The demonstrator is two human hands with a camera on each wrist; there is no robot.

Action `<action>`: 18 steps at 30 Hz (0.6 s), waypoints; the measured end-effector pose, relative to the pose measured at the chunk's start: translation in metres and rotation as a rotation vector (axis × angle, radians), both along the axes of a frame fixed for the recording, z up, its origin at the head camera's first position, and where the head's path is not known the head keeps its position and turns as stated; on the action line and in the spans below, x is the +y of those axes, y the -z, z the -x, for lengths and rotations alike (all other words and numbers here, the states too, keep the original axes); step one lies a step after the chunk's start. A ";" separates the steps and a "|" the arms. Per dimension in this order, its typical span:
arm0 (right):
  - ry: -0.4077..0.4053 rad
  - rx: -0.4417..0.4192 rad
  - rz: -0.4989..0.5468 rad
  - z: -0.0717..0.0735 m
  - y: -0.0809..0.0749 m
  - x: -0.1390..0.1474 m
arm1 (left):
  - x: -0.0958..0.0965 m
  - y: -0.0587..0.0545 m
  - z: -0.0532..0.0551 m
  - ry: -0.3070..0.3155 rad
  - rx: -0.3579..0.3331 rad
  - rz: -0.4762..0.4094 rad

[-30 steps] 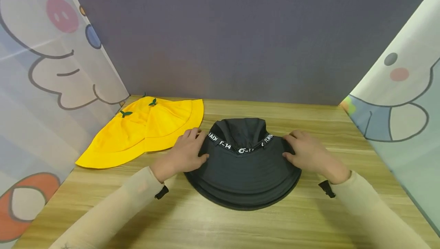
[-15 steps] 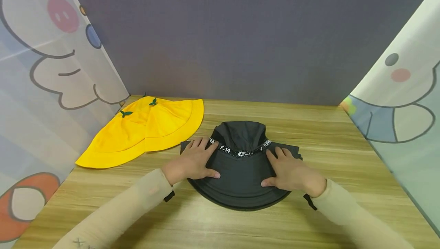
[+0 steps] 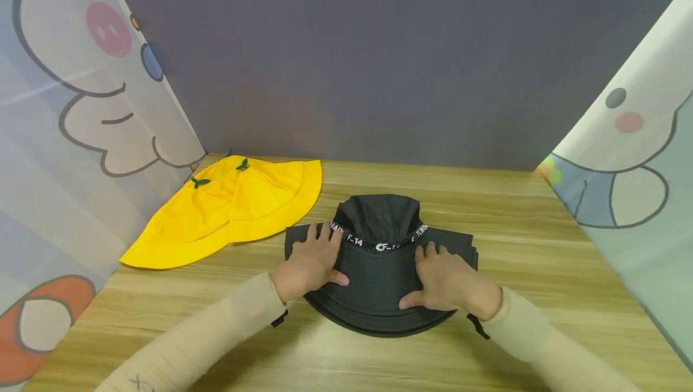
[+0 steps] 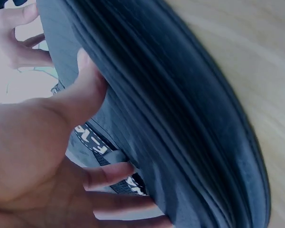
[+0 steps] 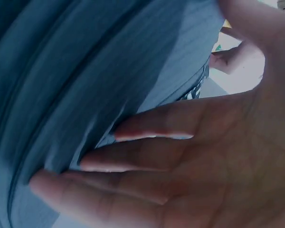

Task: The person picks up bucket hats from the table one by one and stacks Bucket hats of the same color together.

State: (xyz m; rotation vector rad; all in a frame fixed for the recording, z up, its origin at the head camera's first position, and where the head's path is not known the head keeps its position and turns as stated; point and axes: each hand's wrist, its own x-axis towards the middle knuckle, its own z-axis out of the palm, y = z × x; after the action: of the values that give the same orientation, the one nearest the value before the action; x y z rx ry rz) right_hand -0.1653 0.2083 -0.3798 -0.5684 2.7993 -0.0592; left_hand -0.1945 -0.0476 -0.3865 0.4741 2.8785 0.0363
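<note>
A stack of black bucket hats [image 3: 379,287] lies folded flat on the table, crown away from me and brims toward me. A black band [image 3: 354,240] with white lettering runs round the top hat. My left hand [image 3: 311,263] rests on the left part of the brim, fingers spread and thumb toward the middle. On the right part lies my right hand [image 3: 446,281], its thumb also pointing inward. Several layered brim edges [image 4: 180,118] show in the left wrist view. In the right wrist view, straight fingers [image 5: 147,154] press on the dark cloth, which wrinkles at the fingertips.
Yellow hats [image 3: 271,199] with green sprouts on top lie folded at the back left. The wooden table [image 3: 541,260] ends at a grey back panel [image 3: 379,67]. Cartoon-printed cloth walls [image 3: 49,139] stand on both sides.
Both hands have moved from the side edges of the black hats inward onto the top brim. Side corners of the brims now show beyond the hands. The yellow hats have stayed put.
</note>
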 end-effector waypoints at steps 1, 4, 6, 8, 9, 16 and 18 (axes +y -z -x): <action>0.008 0.002 0.001 -0.001 0.001 -0.002 | 0.000 0.000 -0.001 0.001 0.009 -0.002; 0.018 0.018 -0.014 -0.003 0.003 -0.006 | -0.001 0.002 -0.002 0.018 0.034 0.001; 0.013 0.031 -0.020 -0.003 0.004 -0.008 | -0.002 0.002 -0.002 0.029 0.041 0.002; 0.006 0.040 -0.023 -0.002 0.004 -0.009 | -0.003 0.001 -0.001 0.038 0.039 0.006; 0.004 0.041 -0.022 -0.002 0.004 -0.008 | -0.003 0.000 -0.001 0.041 0.036 0.007; 0.016 0.016 -0.015 0.000 0.003 0.000 | 0.005 -0.002 0.001 0.062 0.024 0.029; 0.027 0.008 -0.020 0.001 0.003 0.002 | 0.008 -0.001 0.001 0.068 0.024 0.042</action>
State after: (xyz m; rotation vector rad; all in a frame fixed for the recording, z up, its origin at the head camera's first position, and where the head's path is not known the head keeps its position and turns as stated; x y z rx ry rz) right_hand -0.1664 0.2108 -0.3826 -0.5270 2.8121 -0.0350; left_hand -0.1957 -0.0396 -0.3860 0.5676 2.8779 -0.0409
